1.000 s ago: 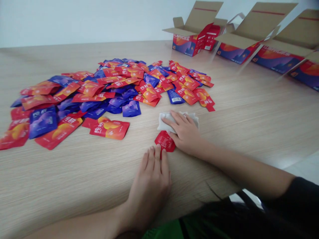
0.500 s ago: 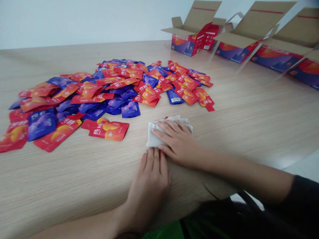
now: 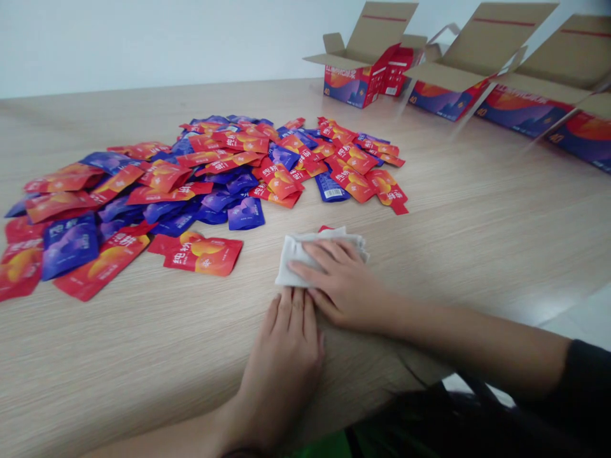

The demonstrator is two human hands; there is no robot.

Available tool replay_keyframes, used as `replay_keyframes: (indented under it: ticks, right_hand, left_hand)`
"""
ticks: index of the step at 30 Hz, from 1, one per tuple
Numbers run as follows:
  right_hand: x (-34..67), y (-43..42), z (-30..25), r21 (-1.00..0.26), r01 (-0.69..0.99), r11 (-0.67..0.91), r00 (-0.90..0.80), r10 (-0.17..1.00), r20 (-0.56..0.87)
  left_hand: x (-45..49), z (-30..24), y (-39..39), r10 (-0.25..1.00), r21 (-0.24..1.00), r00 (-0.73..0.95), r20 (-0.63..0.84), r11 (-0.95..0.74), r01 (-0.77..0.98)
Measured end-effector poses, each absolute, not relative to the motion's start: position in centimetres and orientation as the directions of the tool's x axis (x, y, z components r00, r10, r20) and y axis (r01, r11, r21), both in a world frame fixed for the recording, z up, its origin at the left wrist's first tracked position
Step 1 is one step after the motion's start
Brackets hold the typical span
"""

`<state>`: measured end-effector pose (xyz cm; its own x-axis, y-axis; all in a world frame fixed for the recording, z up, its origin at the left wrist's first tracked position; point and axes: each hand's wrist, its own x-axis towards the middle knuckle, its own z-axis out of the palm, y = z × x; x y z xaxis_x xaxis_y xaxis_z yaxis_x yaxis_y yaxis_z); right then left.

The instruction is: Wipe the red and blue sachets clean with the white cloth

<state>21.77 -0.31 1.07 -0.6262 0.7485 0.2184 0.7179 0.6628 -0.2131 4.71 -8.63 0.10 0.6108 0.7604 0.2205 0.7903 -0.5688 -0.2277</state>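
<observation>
My right hand (image 3: 341, 280) lies flat, fingers stretched out, on a white cloth (image 3: 291, 257) on the wooden table (image 3: 477, 216). A sliver of a red packet (image 3: 325, 228) peeks out from under the cloth's far edge. My left hand (image 3: 284, 356) rests palm down on the table just in front of the cloth, fingers together and straight, their tips at the cloth's near edge. It holds nothing.
A wide pile of red and blue packets (image 3: 229, 172) covers the table's left and middle. One red packet (image 3: 203, 253) lies apart, left of the cloth. Several open cardboard boxes (image 3: 363, 63) with red-blue printing stand along the back right, another box (image 3: 534, 95) nearer the right edge.
My right hand slid the white cloth left and toward me, over the small red packet that lay between my hands. My left hand stayed nearly still.
</observation>
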Motion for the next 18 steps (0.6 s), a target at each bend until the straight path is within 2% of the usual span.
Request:
replay_keyframes:
  ticks: [2,5,6,10,15,18]
  right_hand:
    - [21.88,-0.19,1.10,-0.227,0.694,0.684,-0.654,0.730,0.199]
    - [22.04,0.04,1.04,-0.218,0.811,0.543,-0.506,0.838,0.204]
    - [22.03,0.00,0.99,-0.211,0.818,0.535,-0.495,0.842,0.215]
    - [21.87,-0.29,0.81,-0.222,0.675,0.704,-0.668,0.711,0.221]
    - [22.01,0.04,0.70,-0.212,0.849,0.483,-0.432,0.867,0.246]
    - [22.03,-0.21,0.75,-0.200,0.731,0.653,-0.618,0.757,0.212]
  left_hand:
    - [4.74,0.15,-8.68,0.772,-0.216,0.598,0.217,-0.559,0.800]
    - [4.71,0.15,-8.73,0.794,-0.203,0.571,0.209,-0.536,0.819]
    - [4.67,0.13,-8.72,0.794,-0.205,0.573,0.205,-0.537,0.818]
    - [4.51,0.13,-8.58,0.771,-0.219,0.606,0.196,-0.568,0.793]
    - [4.44,0.25,-8.36,0.762,-0.198,0.604,0.231,-0.572,0.796]
    - [4.43,0.31,-8.37,0.754,-0.196,0.620,0.218,-0.589,0.784]
